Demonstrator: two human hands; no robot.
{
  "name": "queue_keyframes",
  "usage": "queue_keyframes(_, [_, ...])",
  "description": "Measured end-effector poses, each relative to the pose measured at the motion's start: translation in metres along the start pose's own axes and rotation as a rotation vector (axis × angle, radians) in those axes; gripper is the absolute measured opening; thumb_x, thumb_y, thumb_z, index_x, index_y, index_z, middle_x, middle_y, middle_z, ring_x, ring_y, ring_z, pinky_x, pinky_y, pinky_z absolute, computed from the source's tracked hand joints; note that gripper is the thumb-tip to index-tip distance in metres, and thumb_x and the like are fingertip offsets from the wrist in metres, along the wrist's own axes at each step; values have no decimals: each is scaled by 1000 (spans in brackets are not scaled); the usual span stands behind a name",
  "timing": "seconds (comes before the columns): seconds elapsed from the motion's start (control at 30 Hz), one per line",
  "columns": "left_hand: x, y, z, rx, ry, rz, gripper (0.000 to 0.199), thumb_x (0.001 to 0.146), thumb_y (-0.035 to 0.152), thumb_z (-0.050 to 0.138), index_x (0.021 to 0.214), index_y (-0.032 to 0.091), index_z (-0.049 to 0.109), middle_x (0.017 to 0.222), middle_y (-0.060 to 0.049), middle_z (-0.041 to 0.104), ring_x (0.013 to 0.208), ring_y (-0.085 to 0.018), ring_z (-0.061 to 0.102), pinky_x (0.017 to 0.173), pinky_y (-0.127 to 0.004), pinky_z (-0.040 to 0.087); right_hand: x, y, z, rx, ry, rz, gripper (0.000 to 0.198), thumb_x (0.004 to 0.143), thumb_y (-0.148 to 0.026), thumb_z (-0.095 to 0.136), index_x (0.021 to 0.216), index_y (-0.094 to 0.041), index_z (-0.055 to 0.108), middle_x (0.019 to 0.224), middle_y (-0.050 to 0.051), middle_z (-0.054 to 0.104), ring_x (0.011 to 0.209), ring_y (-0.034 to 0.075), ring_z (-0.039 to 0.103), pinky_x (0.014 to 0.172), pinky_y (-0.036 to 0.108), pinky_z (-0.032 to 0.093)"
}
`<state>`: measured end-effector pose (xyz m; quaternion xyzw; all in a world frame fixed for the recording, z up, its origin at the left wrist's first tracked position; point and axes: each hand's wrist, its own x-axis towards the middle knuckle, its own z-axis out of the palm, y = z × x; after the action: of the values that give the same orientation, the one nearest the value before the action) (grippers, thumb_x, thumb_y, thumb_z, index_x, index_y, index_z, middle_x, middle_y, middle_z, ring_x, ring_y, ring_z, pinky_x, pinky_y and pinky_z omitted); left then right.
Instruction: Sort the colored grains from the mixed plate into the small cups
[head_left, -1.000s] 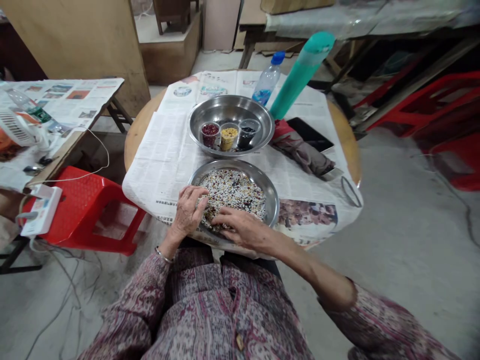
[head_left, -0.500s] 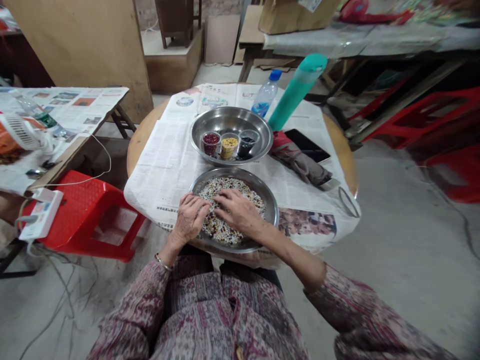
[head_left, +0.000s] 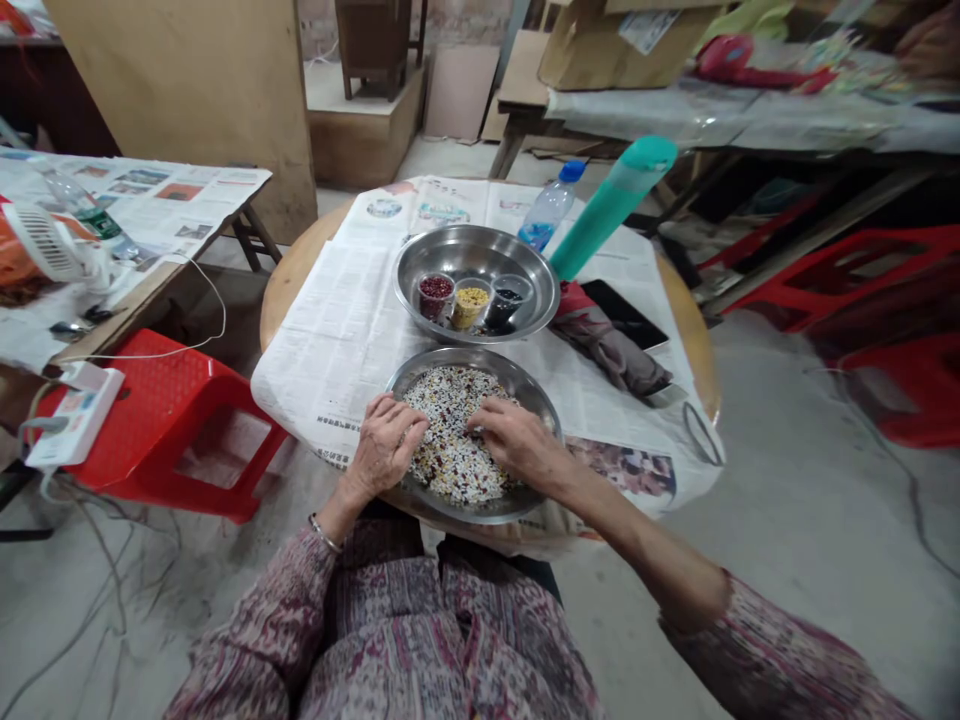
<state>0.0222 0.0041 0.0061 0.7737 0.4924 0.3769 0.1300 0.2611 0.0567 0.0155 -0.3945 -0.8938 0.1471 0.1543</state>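
A shallow metal basin (head_left: pixel 541 402) holds white grains mixed with red, yellow and dark beans (head_left: pixel 457 435). My left hand (head_left: pixel 384 440) rests over its left rim, fingers curled together and thumb pointing inward; what lies under the fingers is hidden. Over the right part of the mix, my right hand (head_left: pixel 521 440) has its fingertips drawn together in a pinch at the grains. Anything between them is too small to make out. Behind stands a second metal basin (head_left: pixel 480 245) with three clear cups: red beans (head_left: pixel 436 296), yellow beans (head_left: pixel 470 306) and black beans (head_left: pixel 504 306).
Newspaper (head_left: pixel 322 350) covers the round table. A blue-capped bottle (head_left: pixel 550 208), a tall green bottle (head_left: pixel 615 208), a folded umbrella (head_left: pixel 615 350) and a dark tablet (head_left: pixel 622 312) stand or lie right of the basins. A red stool (head_left: pixel 172 420) with a power strip (head_left: pixel 75 415) is at left.
My right hand has moved right, away from the left hand, and its spread fingers have closed into a pinch. My left hand stays at the basin's left rim. The view has shifted slightly.
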Motion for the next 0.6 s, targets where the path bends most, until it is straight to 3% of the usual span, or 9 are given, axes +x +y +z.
queue_keyframes(0.1, [0, 0, -1, 4, -1, 7, 26, 105, 26, 41, 93, 21, 64, 94, -1, 74, 96, -17, 63, 113, -39, 34, 20, -7, -12, 57, 60, 9, 28, 83, -5, 52, 91, -21, 73, 91, 6, 70, 86, 19, 65, 80, 32, 51])
queue_keyframes(0.23, [1, -1, -1, 14, 4, 35, 26, 105, 26, 41, 93, 21, 64, 92, 0, 73, 95, -17, 63, 112, -40, 34, 63, -3, -43, 88, 301, 157, 19, 89, -22, 56, 92, -21, 76, 93, 7, 75, 81, 20, 67, 79, 36, 52])
queue_keyframes(0.33, [1, -1, 0, 37, -6, 38, 27, 105, 27, 41, 92, 21, 64, 88, -1, 71, 93, -17, 62, 112, -40, 34, 103, 10, -63, 17, 400, 310, 23, 90, -28, 56, 97, -21, 77, 97, 10, 77, 85, 23, 68, 77, 38, 51])
queue_keyframes(0.43, [1, -2, 0, 57, -22, 44, 30, 105, 27, 39, 89, 21, 64, 84, 0, 70, 90, -17, 60, 112, -41, 33, 139, 24, -71, -114, 357, 413, 24, 87, -25, 57, 98, -21, 79, 100, 10, 78, 92, 26, 68, 79, 40, 51])
queue_keyframes(0.6, [1, -2, 0, 69, -8, 50, 33, 105, 27, 38, 85, 21, 63, 79, 0, 67, 87, -17, 59, 111, -41, 34, 177, 41, -70, -228, 172, 447, 23, 84, -26, 63, 99, -23, 80, 101, 11, 78, 97, 28, 69, 85, 42, 51])
